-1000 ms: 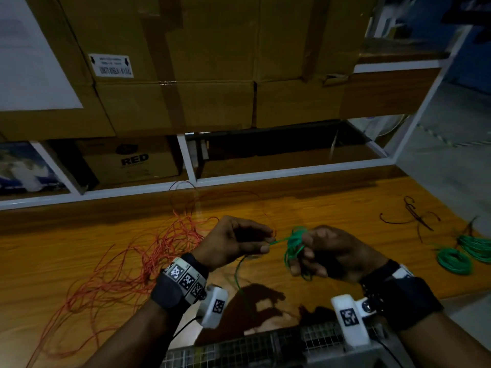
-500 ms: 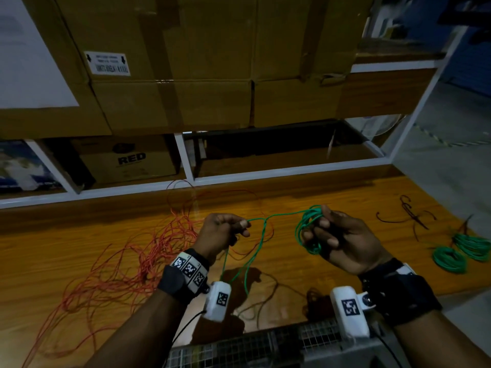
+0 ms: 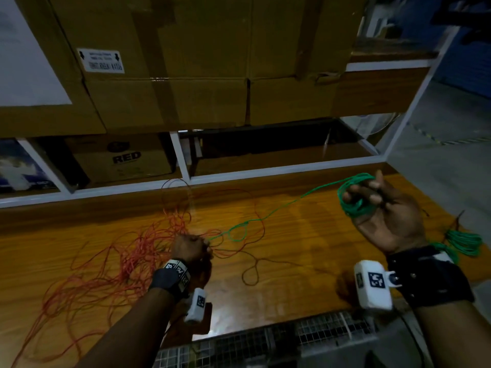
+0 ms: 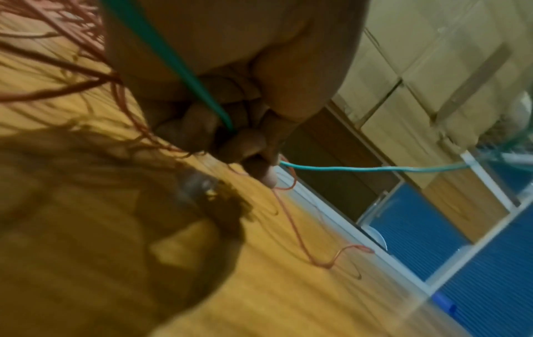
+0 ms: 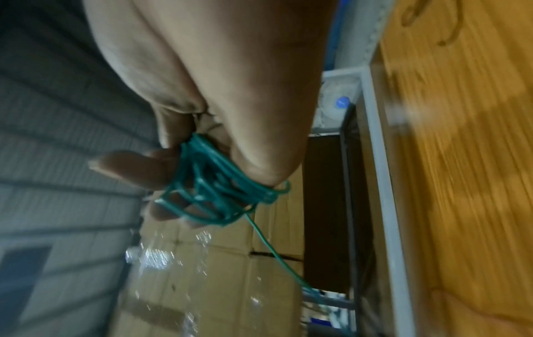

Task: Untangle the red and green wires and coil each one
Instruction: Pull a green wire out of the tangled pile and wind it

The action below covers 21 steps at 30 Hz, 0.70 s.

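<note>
Your left hand (image 3: 190, 248) is fisted, knuckles up; your right hand (image 3: 385, 216) is raised palm-up, fingers curled, arms apart.

Both forearms are bare. The left wrist carries a dark fabric wristband (image 3: 166, 281) bearing black-and-white square code markers, with a small white camera box (image 3: 196, 305) hanging beneath it and a thin black cable. The right wrist wears a wider black strap (image 3: 430, 280) with a larger white marker-tagged camera box (image 3: 373, 285).
</note>
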Tool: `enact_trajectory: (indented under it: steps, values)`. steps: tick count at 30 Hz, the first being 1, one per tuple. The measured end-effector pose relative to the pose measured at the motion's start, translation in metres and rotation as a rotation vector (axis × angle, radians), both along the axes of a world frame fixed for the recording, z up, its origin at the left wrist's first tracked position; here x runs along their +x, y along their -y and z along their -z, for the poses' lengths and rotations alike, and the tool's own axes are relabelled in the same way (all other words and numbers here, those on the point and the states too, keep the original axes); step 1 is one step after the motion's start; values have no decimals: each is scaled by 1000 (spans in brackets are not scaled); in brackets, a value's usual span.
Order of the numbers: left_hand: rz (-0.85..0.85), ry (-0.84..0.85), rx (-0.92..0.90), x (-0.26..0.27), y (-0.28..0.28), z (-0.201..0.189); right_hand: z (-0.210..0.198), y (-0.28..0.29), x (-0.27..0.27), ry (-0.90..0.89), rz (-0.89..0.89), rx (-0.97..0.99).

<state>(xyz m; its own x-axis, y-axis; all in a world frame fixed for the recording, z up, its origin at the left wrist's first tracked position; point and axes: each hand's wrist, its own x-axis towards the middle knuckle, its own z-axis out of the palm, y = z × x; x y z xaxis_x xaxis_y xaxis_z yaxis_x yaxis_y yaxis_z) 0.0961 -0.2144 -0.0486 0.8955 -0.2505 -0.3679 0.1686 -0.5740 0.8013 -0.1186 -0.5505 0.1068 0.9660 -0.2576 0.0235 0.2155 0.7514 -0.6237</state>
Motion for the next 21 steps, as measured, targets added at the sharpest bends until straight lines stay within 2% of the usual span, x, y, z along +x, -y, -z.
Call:
enact_trajectory:
  steps: [2,5,8,10,12,15,19,21]
  values:
    - [45,56,27,6,-2,12,-3,-11,8,-106,64,-80]
    - [136,205,159,16,-1,27,2,-34,25,-172,-6,-39]
    - [255,258,143,-2,13,1,10,-50,32,-185,-36,-38]
    - [249,385,179,-8,20,-20,13,-58,34,-174,-47,-55]
    - [158,434,-24,-10,18,-42,13,-63,35,-186,-50,-62]
    - [-100,255,-486,0,3,-73,11,-67,36,-183,-55,-52]
    - [-179,22,-775,11,-8,-129,7,-73,37,-185,-58,-62]
    - [-163,-25,-894,16,-15,-151,7,-72,37,-179,-53,-49]
